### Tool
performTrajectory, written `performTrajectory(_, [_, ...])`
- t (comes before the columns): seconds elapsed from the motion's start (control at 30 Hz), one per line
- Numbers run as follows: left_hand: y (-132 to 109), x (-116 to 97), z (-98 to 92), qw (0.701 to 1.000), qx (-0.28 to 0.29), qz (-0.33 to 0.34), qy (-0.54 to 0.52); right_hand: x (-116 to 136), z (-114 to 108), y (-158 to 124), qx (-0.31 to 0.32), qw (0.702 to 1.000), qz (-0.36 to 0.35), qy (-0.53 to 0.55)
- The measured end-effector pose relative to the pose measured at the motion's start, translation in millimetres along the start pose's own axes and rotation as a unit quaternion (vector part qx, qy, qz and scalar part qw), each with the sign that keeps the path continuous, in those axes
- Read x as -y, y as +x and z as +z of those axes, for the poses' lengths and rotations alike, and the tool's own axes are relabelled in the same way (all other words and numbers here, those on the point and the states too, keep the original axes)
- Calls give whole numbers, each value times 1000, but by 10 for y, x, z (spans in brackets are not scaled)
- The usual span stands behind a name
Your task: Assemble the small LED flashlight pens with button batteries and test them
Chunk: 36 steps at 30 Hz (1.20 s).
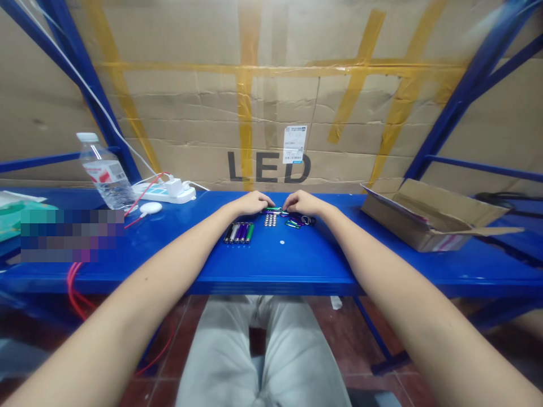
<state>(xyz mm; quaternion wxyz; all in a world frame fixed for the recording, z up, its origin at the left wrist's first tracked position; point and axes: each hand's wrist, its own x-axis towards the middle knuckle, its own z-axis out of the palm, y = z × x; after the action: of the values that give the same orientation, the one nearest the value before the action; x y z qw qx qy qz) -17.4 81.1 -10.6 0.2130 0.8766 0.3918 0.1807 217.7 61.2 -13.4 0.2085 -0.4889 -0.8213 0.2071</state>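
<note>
Both my arms reach out over the blue table (297, 265). My left hand (251, 202) and my right hand (302, 202) are curled, knuckles up, and together pinch a small green flashlight (272, 210) lying between them. Just below sits a cluster of silver button batteries (270, 220). A row of several small flashlights (240, 232), silver, purple and green, lies near my left wrist. Coloured carabiner clips (298, 221) lie under my right hand. One single battery (282, 242) lies alone nearer to me.
An open cardboard box (428, 217) stands at the right. A water bottle (105, 172), a white power strip (166, 191) with red cable, and a white puck (150, 208) are at the left. A cardboard wall marked LED (268, 168) backs the table.
</note>
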Motion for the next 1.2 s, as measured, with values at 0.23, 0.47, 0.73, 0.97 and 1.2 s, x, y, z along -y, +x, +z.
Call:
performTrajectory(0.23, [-25,-24,-7,1000,-2,-7,3,17,15,-15,1,1000,-11,-2])
performTrajectory(0.47, [-85,-43,-7,1000,4,24,-9,159,19,-82,-5,1000,2,-13])
performTrajectory(0.73, [-51,0,24,999,-12,32,-6,169,71,-54,0,1000,-8,-25])
performTrajectory(0.97, [-62,-22,33,999,-23,29,20,217,59,-85,-4,999,-8,-38])
performTrajectory(1.2, [-71,-62,54,998,-34,25,42,170,76,-58,-5,998,-16,-53])
